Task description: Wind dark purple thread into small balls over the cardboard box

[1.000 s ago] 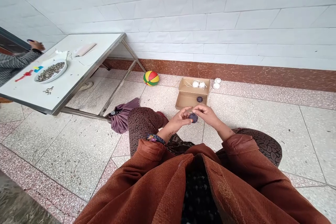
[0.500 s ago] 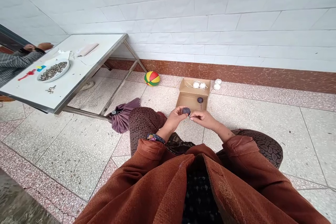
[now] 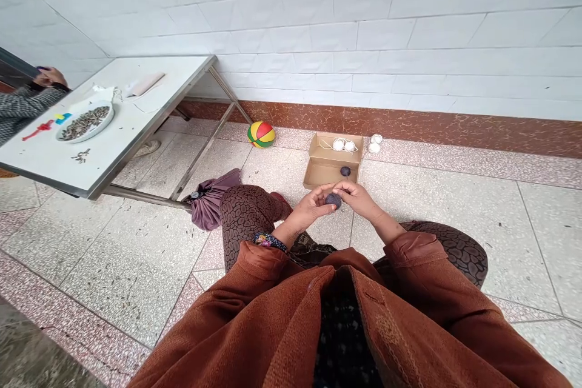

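Note:
My left hand (image 3: 311, 209) is closed around a small dark grey-purple ball of yarn (image 3: 333, 200), its thumb along the near side. At the ball's upper right edge, the fingers of my right hand (image 3: 360, 199) are pinched together on its yarn; the strand itself is too thin to make out. Just beyond both hands, an open cardboard box (image 3: 321, 176) sits on the floor. A second dark yarn ball (image 3: 345, 171) lies inside it, and two white yarn balls (image 3: 344, 145) rest in the part nearer the wall.
Two more white yarn balls (image 3: 375, 143) lie right of the box. A striped ball (image 3: 261, 134) and a purple cloth bag (image 3: 213, 200) are on the floor to the left. A white table (image 3: 150, 106) bears a dish of seeds (image 3: 86, 122). Another person's hands (image 3: 51, 77) are beyond it.
Both hands have shifted slightly right with the yarn ball. My right hand has gone from the ball's right side to its upper edge. The other person's hands have drawn back left.

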`<state>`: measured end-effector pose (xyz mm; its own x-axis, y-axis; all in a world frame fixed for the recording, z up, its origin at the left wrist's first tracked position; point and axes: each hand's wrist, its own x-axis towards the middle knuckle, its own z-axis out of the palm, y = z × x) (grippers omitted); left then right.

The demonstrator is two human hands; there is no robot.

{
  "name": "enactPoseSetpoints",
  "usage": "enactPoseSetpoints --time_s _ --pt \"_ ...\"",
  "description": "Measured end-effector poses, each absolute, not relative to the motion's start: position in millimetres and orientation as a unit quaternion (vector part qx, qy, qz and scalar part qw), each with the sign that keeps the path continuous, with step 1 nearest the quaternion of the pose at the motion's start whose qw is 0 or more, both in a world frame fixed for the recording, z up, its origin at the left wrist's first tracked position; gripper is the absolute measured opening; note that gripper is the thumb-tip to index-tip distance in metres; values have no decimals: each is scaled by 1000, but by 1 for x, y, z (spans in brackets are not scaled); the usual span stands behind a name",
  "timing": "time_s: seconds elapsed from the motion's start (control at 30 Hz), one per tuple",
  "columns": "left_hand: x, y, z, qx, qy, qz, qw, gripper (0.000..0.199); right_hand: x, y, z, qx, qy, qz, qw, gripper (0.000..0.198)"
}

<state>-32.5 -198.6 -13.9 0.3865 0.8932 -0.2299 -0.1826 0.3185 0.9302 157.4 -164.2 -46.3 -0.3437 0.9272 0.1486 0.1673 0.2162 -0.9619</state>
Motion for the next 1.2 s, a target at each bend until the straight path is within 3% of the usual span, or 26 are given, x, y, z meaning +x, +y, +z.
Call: enactPoseSetpoints --time_s 0.17,0.43,0.6,0.77,0.93,1.2 --pt "-35 -197 -10 341 425 428 721 46 155 -164 -55 -427 -708 444 346 21" --pt "-40 -194 -7 263 397 441 761 41 148 -171 -63 -368 -787 383 314 20" --pt "-45 -191 -13 297 432 458 718 46 149 -177 -53 -329 -825 357 290 19" --pt "-46 -191 -21 416 487 428 638 52 155 -178 -30 -300 -792 396 355 25" --pt "-41 -195 -18 477 426 371 673 61 160 -166 -32 -377 -731 375 428 23" --pt "-38 -197 -4 413 399 393 718 51 152 -164 -60 -427 -708 401 395 23"
